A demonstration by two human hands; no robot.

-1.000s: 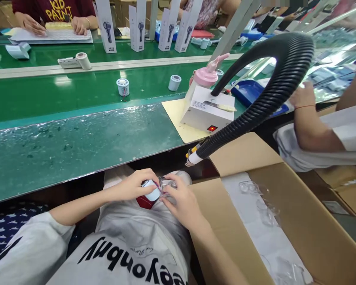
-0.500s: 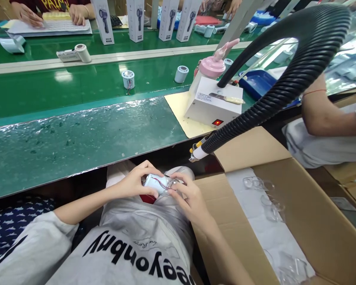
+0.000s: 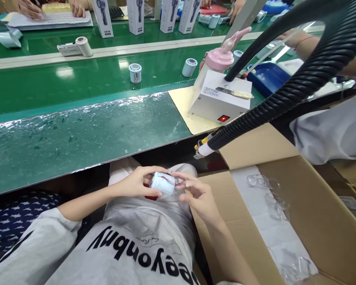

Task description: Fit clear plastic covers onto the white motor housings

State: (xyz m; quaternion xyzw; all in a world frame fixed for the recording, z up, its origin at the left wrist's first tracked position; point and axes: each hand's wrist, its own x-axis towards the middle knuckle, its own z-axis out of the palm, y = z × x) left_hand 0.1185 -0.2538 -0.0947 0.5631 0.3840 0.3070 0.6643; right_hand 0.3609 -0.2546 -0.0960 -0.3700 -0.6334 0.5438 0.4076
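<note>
Small white cylinder (image 3: 163, 183), thin red wire across it, clear end cap

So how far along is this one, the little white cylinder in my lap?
Done: two similar cylinders already stand out on the green belt. In hand: the left hand grips the white cylinder with its red wire, and the right hand holds a clear piece at its end; whether it is seated is hard to tell. Left: more clear pieces lie in the cardboard box.
</note>
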